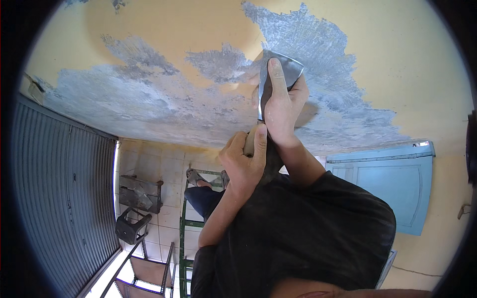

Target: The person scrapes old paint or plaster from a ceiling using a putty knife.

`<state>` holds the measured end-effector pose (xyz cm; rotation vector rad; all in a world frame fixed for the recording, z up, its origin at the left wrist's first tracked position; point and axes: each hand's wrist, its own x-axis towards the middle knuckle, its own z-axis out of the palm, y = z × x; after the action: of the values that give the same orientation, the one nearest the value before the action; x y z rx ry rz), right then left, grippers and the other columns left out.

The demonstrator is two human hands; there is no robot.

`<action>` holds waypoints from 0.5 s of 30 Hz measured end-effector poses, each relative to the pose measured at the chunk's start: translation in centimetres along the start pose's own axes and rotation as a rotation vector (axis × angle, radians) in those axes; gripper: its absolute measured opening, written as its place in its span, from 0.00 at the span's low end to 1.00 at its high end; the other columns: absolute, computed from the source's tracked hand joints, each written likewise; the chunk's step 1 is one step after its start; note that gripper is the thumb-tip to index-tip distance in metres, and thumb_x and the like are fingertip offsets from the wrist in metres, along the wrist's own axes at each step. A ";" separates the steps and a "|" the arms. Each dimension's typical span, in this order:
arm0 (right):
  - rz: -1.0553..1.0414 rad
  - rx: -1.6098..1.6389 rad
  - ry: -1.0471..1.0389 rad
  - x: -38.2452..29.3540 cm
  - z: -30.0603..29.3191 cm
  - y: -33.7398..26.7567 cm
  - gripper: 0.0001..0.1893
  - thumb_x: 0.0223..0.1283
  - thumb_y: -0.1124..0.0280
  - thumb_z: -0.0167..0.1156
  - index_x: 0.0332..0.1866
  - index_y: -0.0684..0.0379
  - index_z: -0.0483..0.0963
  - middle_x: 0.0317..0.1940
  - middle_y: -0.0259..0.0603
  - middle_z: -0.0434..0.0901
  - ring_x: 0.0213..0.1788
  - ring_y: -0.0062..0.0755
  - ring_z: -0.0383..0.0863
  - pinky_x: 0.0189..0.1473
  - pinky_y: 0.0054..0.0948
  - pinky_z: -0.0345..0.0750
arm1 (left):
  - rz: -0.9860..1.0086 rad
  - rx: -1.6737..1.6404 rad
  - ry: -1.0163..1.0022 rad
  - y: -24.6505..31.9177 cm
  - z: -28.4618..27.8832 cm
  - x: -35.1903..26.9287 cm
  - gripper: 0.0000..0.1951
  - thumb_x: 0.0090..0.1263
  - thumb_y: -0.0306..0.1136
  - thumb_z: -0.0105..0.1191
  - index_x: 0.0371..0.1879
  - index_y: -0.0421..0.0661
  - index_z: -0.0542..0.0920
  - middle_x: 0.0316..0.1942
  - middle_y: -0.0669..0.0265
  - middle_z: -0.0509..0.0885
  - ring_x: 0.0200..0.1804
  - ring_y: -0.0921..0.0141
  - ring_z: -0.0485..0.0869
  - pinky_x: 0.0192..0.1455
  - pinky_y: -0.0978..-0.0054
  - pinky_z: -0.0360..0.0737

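Both my hands grip a metal scraper [295, 67] with a wide blade, held up against a yellow painted wall [391, 48]. My left hand [242, 164] is wrapped around its pale handle [250, 143], low on the tool. Higher up, my right hand [281, 108] holds the blade, thumb lying flat along its face. The blade's broad end meets or nearly meets a large grey patch [316, 41] where the paint is gone. Ragged paint edges surround this patch, and more bare grey wall [111, 89] spreads to the left.
My sandalled foot [195, 178] is at a green metal ladder [182, 231] below. To the left are a ribbed metal shutter [56, 167], a dark plastic stool [130, 229], a low worn bench [139, 195] and an angle-iron rack [151, 270]. A light blue door [384, 190] stands at right.
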<state>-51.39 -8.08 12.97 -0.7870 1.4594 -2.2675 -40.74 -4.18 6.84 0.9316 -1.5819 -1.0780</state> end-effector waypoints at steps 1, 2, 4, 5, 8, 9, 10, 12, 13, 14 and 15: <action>0.001 -0.002 0.002 0.0 0.6 -0.5 0.13 0.76 0.63 0.64 0.45 0.65 0.76 0.26 0.37 0.83 0.20 0.19 0.76 0.20 0.24 0.70 | -0.002 0.000 -0.002 0.3 -0.1 0.3 0.25 0.78 0.40 0.63 0.20 0.36 0.73 0.16 0.59 0.68 0.23 0.72 0.64 0.26 0.65 0.63; -0.010 0.012 0.005 0.1 1.4 -0.8 0.11 0.76 0.65 0.64 0.45 0.64 0.76 0.26 0.40 0.83 0.17 0.22 0.74 0.17 0.25 0.69 | 0.004 -0.022 0.036 0.6 -0.2 0.9 0.25 0.78 0.40 0.63 0.20 0.36 0.73 0.16 0.59 0.68 0.23 0.72 0.64 0.26 0.65 0.63; -0.022 0.025 0.007 0.5 1.6 -0.5 0.09 0.75 0.67 0.64 0.44 0.63 0.77 0.26 0.43 0.84 0.13 0.25 0.73 0.14 0.27 0.68 | 0.010 -0.044 0.074 0.7 -0.4 1.2 0.25 0.78 0.40 0.63 0.20 0.36 0.72 0.16 0.59 0.67 0.22 0.72 0.63 0.26 0.65 0.62; -0.061 0.001 0.015 0.7 1.2 0.3 0.09 0.75 0.67 0.64 0.44 0.63 0.77 0.26 0.43 0.84 0.13 0.25 0.73 0.14 0.27 0.68 | 0.001 -0.045 0.063 0.6 -0.5 1.1 0.26 0.78 0.40 0.63 0.20 0.36 0.72 0.16 0.59 0.67 0.22 0.72 0.63 0.26 0.65 0.62; -0.064 -0.017 0.017 0.3 0.5 0.6 0.09 0.75 0.67 0.64 0.44 0.63 0.77 0.26 0.42 0.83 0.13 0.25 0.73 0.14 0.27 0.68 | 0.005 -0.048 0.050 0.0 -0.1 0.3 0.26 0.78 0.41 0.63 0.20 0.35 0.72 0.15 0.59 0.67 0.22 0.72 0.62 0.25 0.65 0.61; -0.029 -0.013 0.019 0.2 0.3 0.5 0.10 0.75 0.67 0.64 0.44 0.63 0.77 0.25 0.40 0.83 0.13 0.24 0.73 0.14 0.27 0.68 | 0.018 -0.051 0.041 0.0 0.1 0.2 0.26 0.78 0.41 0.63 0.20 0.35 0.72 0.15 0.60 0.67 0.22 0.72 0.62 0.25 0.65 0.61; -0.030 -0.013 0.016 0.5 0.3 0.5 0.10 0.75 0.67 0.64 0.44 0.63 0.77 0.25 0.40 0.83 0.13 0.24 0.73 0.14 0.27 0.68 | 0.018 -0.052 0.044 0.0 0.1 0.3 0.26 0.78 0.41 0.63 0.20 0.35 0.72 0.15 0.60 0.67 0.22 0.72 0.62 0.25 0.65 0.61; -0.122 -0.146 0.052 1.0 0.5 0.5 0.10 0.75 0.67 0.64 0.45 0.63 0.77 0.25 0.37 0.81 0.14 0.23 0.73 0.15 0.27 0.68 | 0.019 -0.039 0.014 0.0 0.0 0.8 0.25 0.79 0.40 0.62 0.20 0.35 0.72 0.16 0.59 0.66 0.22 0.72 0.61 0.25 0.65 0.61; -0.118 -0.147 0.052 0.8 0.9 0.3 0.10 0.75 0.67 0.64 0.45 0.63 0.77 0.25 0.37 0.81 0.14 0.23 0.73 0.15 0.27 0.68 | 0.017 -0.037 0.014 0.1 -0.1 0.9 0.25 0.79 0.40 0.62 0.20 0.35 0.72 0.16 0.59 0.66 0.22 0.72 0.61 0.25 0.65 0.61; -0.140 -0.133 0.042 0.7 1.4 -0.1 0.11 0.75 0.65 0.65 0.44 0.64 0.77 0.26 0.36 0.82 0.19 0.20 0.75 0.19 0.25 0.70 | 0.007 -0.055 0.034 0.2 -0.2 1.1 0.26 0.79 0.40 0.62 0.20 0.35 0.72 0.15 0.59 0.66 0.22 0.72 0.61 0.25 0.65 0.61; -0.164 -0.119 0.028 0.7 1.9 -0.4 0.13 0.75 0.63 0.65 0.43 0.65 0.77 0.26 0.35 0.82 0.23 0.17 0.76 0.24 0.23 0.72 | -0.001 -0.073 0.060 0.2 -0.2 1.3 0.26 0.79 0.40 0.62 0.20 0.35 0.72 0.15 0.60 0.66 0.22 0.72 0.61 0.25 0.65 0.60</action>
<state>-50.79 -9.65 14.09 -0.9460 1.6085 -2.3357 -40.86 -5.36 7.48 0.9074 -1.4842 -1.0915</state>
